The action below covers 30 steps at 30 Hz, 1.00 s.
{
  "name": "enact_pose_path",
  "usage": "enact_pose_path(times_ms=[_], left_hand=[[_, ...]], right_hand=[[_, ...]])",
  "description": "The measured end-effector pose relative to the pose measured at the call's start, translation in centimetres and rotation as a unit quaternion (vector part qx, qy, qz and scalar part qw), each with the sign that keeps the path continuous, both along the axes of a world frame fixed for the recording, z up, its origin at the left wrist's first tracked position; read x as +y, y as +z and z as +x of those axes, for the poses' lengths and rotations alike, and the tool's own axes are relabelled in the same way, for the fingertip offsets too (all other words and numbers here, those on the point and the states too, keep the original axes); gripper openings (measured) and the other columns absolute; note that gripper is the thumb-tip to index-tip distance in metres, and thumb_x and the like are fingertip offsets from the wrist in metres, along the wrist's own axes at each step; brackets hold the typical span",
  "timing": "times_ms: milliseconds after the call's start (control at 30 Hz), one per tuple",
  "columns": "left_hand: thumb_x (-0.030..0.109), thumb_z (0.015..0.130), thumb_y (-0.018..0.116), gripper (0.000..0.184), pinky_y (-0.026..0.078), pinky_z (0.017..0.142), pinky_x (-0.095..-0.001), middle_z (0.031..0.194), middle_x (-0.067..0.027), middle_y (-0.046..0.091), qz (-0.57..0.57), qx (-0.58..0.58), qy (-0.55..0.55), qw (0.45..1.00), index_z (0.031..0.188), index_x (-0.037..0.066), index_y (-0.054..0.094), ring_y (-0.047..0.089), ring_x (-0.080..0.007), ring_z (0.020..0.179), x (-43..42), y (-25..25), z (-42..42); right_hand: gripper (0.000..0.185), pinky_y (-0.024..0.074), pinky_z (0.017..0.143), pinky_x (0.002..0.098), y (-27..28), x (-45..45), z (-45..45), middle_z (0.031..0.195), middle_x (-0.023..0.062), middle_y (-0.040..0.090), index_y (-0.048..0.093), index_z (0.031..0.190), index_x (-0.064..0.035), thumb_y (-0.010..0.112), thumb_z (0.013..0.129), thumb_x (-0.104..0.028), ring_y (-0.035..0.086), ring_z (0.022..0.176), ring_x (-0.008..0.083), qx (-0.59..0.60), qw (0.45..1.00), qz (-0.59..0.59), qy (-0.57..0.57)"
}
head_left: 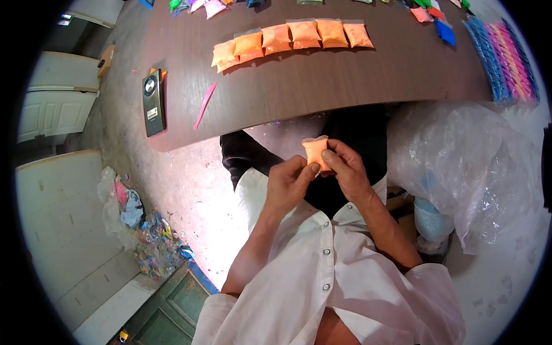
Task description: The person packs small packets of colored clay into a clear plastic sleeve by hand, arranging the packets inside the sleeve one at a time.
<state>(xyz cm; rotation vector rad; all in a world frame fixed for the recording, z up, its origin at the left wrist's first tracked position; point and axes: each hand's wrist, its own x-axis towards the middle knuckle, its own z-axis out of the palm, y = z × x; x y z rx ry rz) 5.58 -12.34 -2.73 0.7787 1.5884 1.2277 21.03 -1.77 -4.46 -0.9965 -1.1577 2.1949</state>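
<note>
Between my two hands, above my lap and just off the table's near edge, an orange packet [315,152] is held upright. My left hand [288,181] pinches its lower left side with thumb and fingers. On the right side of the packet, my right hand [347,169] has its thumb on the front and its fingers behind. Beyond them on the brown table [287,86] lies a row of several similar orange packets [276,38], side by side and touching or overlapping.
A phone [152,103] and a pink tool [205,105] lie at the table's left. Coloured packets [444,33] and long blue and pink strips [506,60] are at the right. Clear plastic sheeting [460,167] hangs beside my right arm. Scraps [158,247] cover the floor at left.
</note>
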Motion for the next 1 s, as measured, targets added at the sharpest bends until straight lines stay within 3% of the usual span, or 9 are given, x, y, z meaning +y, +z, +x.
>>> enact_pose_path(times_ms=[167, 200, 267, 500, 567, 767, 833, 1000], left_hand=[[0.023, 0.101, 0.076, 0.026, 0.047, 0.063, -0.0257, 0.074, -0.0006, 0.066, -0.023, -0.004, 0.003, 1.0, 0.094, -0.002, 0.073, 0.056, -0.0063, 0.07, 0.1, 0.2, 0.1], [0.023, 0.101, 0.076, 0.026, 0.047, 0.063, -0.0257, 0.074, -0.0006, 0.066, -0.023, -0.004, 0.003, 1.0, 0.094, -0.002, 0.073, 0.056, -0.0063, 0.07, 0.2, 0.5, 0.3], [0.024, 0.104, 0.073, 0.026, 0.04, 0.06, -0.0207, 0.079, 0.0024, 0.065, 0.018, -0.041, 0.06, 0.997, 0.096, 0.0, 0.071, 0.053, -0.0034, 0.069, 0.7, 0.9, 0.5], [0.022, 0.104, 0.073, 0.024, 0.037, 0.06, -0.0195, 0.079, 0.0046, 0.062, 0.027, -0.01, 0.042, 0.999, 0.095, 0.001, 0.07, 0.049, -0.0014, 0.071, 0.0, -0.2, -0.5], [0.02, 0.101, 0.076, 0.027, 0.048, 0.065, -0.0255, 0.079, -0.0015, 0.064, -0.009, 0.06, 0.005, 0.998, 0.091, -0.003, 0.069, 0.055, -0.0063, 0.074, -0.3, -0.5, -0.8], [0.02, 0.101, 0.076, 0.025, 0.051, 0.068, -0.0247, 0.081, -0.004, 0.071, -0.014, -0.005, 0.039, 0.999, 0.101, -0.004, 0.073, 0.063, -0.0078, 0.075, 0.4, 0.8, 0.1], [0.021, 0.102, 0.075, 0.024, 0.048, 0.066, -0.0227, 0.081, -0.001, 0.069, 0.003, -0.028, 0.061, 0.998, 0.099, -0.002, 0.072, 0.06, -0.0058, 0.074, 0.7, 1.1, 0.4], [0.022, 0.105, 0.072, 0.023, 0.045, 0.064, -0.0209, 0.081, 0.0009, 0.068, 0.015, -0.03, 0.068, 0.997, 0.098, -0.001, 0.071, 0.058, -0.0044, 0.072, 0.3, 0.4, -0.1]], right_hand=[[0.031, 0.0586, 0.08, 0.0233, -0.4, 0.3, 0.2, 0.109, 0.005, 0.072, 0.065, 0.135, -0.0007, 0.063, 0.108, -0.017, 0.068, 0.092, 0.0081, 0.018, 1.0, 0.014, 0.013], [0.032, 0.0568, 0.079, 0.0233, -0.3, 0.3, 0.1, 0.109, 0.0038, 0.072, 0.067, 0.131, -0.0005, 0.065, 0.107, -0.021, 0.067, 0.091, 0.0075, 0.013, 0.999, 0.029, 0.009], [0.033, 0.0549, 0.077, 0.0234, -0.2, 0.1, -0.1, 0.109, 0.0027, 0.072, 0.069, 0.128, -0.0004, 0.068, 0.106, -0.025, 0.065, 0.09, 0.0069, 0.009, 0.999, 0.044, 0.006], [0.027, 0.0502, 0.075, 0.0217, 0.0, -0.1, -0.1, 0.095, -0.0004, 0.07, 0.072, 0.121, 0.0007, 0.067, 0.105, -0.021, 0.061, 0.085, 0.0065, 0.002, 0.996, 0.083, 0.031], [0.025, 0.0491, 0.073, 0.0217, 0.0, -0.2, -0.1, 0.093, -0.0009, 0.069, 0.073, 0.119, 0.0004, 0.067, 0.106, -0.02, 0.06, 0.082, 0.006, -0.018, 0.995, 0.093, 0.036], [0.022, 0.049, 0.069, 0.0223, -0.7, -0.3, -0.1, 0.09, -0.0015, 0.069, 0.075, 0.112, -0.0004, 0.068, 0.106, -0.02, 0.059, 0.077, 0.0056, 0.013, 0.996, 0.085, 0.007], [0.017, 0.0533, 0.078, 0.0216, -0.2, -0.2, 0.1, 0.097, 0.0012, 0.071, 0.073, 0.116, 0.0002, 0.067, 0.107, -0.013, 0.063, 0.087, 0.0055, 0.005, 0.996, 0.079, 0.033], [0.017, 0.053, 0.075, 0.0212, -0.2, -0.2, 0.0, 0.096, 0.0011, 0.071, 0.072, 0.117, 0.0005, 0.067, 0.106, -0.012, 0.063, 0.085, 0.005, 0.0, 0.994, 0.095, 0.046]])
